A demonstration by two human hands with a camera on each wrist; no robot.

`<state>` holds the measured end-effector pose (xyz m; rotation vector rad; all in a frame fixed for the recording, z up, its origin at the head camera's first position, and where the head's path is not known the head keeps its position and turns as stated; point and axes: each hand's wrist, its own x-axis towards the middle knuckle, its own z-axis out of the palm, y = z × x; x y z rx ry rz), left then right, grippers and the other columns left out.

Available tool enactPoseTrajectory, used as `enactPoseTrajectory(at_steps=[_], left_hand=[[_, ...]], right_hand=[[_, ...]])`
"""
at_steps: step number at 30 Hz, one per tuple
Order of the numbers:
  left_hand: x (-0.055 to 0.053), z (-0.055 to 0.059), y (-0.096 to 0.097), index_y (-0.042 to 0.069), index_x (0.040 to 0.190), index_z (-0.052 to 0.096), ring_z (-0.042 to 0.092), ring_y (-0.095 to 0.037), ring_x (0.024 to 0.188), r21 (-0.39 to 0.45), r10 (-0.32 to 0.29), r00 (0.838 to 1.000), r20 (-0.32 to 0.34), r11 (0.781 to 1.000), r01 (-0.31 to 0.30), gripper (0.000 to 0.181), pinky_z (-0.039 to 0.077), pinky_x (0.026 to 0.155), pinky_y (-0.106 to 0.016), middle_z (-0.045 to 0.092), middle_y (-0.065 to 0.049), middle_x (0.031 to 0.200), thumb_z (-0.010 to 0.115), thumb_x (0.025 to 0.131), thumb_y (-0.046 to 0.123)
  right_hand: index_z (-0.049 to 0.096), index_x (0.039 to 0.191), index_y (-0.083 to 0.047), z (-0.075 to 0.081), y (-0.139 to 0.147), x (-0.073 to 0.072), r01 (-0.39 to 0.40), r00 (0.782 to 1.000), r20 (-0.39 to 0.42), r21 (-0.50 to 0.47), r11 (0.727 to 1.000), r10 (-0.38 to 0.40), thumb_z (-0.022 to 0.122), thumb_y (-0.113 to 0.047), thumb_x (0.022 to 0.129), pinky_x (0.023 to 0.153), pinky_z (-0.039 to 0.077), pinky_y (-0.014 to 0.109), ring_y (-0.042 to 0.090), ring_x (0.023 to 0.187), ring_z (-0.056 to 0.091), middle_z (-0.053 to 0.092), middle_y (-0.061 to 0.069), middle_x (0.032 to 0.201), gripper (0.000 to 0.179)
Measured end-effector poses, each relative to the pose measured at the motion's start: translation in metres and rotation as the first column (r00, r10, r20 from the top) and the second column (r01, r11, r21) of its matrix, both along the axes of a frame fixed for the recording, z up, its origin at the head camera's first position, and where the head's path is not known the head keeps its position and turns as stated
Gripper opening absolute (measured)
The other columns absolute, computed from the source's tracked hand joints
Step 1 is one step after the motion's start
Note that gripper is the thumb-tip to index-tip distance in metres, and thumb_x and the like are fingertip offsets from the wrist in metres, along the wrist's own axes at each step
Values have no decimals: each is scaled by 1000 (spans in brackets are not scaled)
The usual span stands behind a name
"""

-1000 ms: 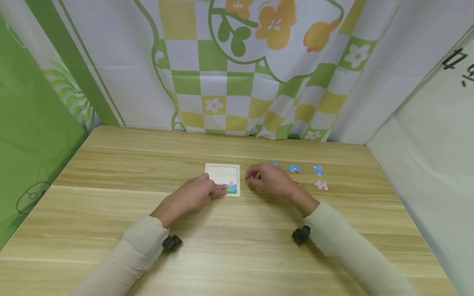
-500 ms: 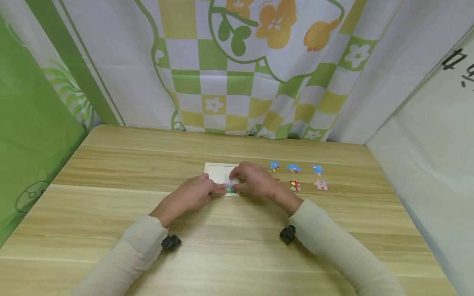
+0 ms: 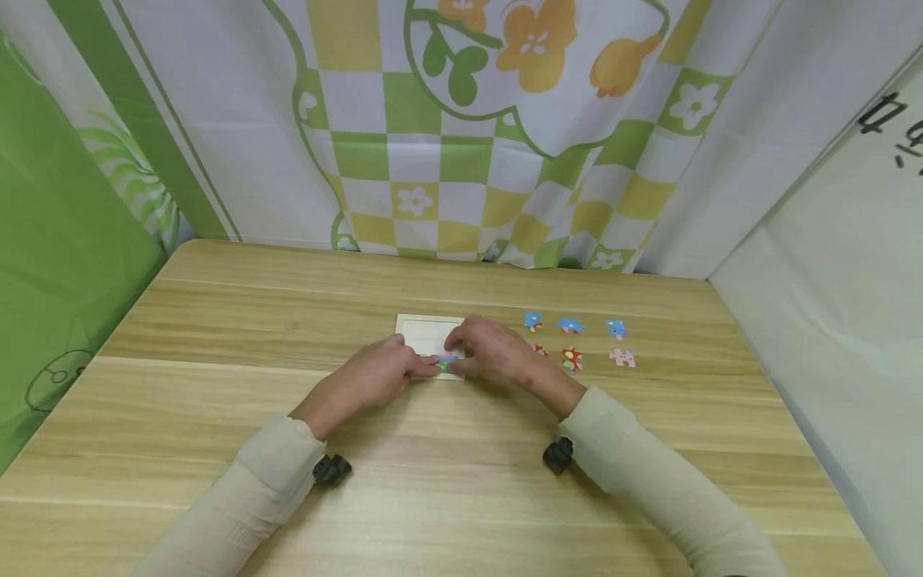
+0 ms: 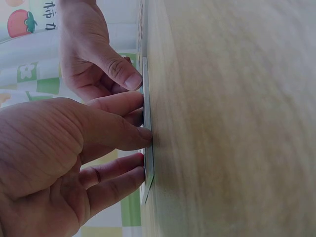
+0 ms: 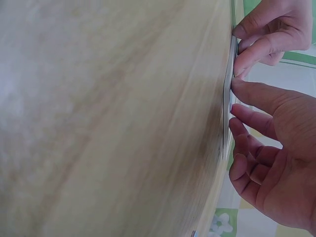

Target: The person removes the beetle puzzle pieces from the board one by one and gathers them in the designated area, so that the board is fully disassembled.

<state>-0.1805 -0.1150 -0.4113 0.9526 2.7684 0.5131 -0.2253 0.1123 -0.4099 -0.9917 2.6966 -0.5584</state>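
Observation:
A square wooden puzzle tray lies on the table, with colourful jigsaw pieces along its near side. My left hand holds the tray at its near left; in the left wrist view its thumb meets the edge while other fingers rest on top. At the tray's right side, my right hand has thumb and fingertips around a puzzle piece in the near right corner, mostly hidden by the fingers. The right wrist view shows the right thumb at the tray's near edge, close to the left fingertips.
Right of the tray lie several loose pieces in two rows, among them a blue piece, a red piece and a pink piece. A patterned curtain hangs behind the wooden table.
My right hand has moved left from beside the tray to over its near right corner, uncovering loose pieces. My left hand has stayed on the tray.

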Motion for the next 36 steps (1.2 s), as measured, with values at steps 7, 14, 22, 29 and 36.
enactPoseTrajectory(at_steps=[7,14,22,29,36], left_hand=[[-1,0,1,22,127,75,49,-20,80,1,-2,1000,-3,1000,2,39,41,61,-28,65,4,134,68,97,-2],[-2,0,1,21,126,75,48,-20,80,-9,5,1000,6,1000,-5,40,40,61,-28,64,5,135,68,95,-4],[-2,0,2,22,127,74,46,-18,78,-15,2,1000,23,1000,-2,39,38,60,-26,64,4,135,68,96,-3],[-1,0,1,21,125,74,43,-18,75,1,-1,1000,20,1000,1,37,35,59,-25,64,3,134,69,96,-2],[1,-1,-1,23,128,74,43,-18,75,14,-12,1000,5,1000,12,40,37,59,-26,65,2,134,67,97,-3]], right_hand=[[74,117,-10,-1,-1,-1,6,1000,-18,10,1000,-6,80,-24,92,86,49,37,16,94,57,66,1,110,29],[71,113,-11,0,-3,0,34,999,-30,2,999,-34,83,-23,89,84,50,37,15,93,59,64,0,104,30],[70,107,-12,1,-3,1,46,999,-25,-51,998,-47,78,-19,92,77,50,32,11,86,62,69,-5,96,18],[71,99,-14,4,-5,-1,45,998,-43,-76,996,-48,68,-14,97,75,51,31,11,81,60,69,-6,92,4],[71,99,-13,9,-3,0,74,997,23,-73,995,-73,67,-14,97,74,51,31,12,79,61,69,-3,92,4]])
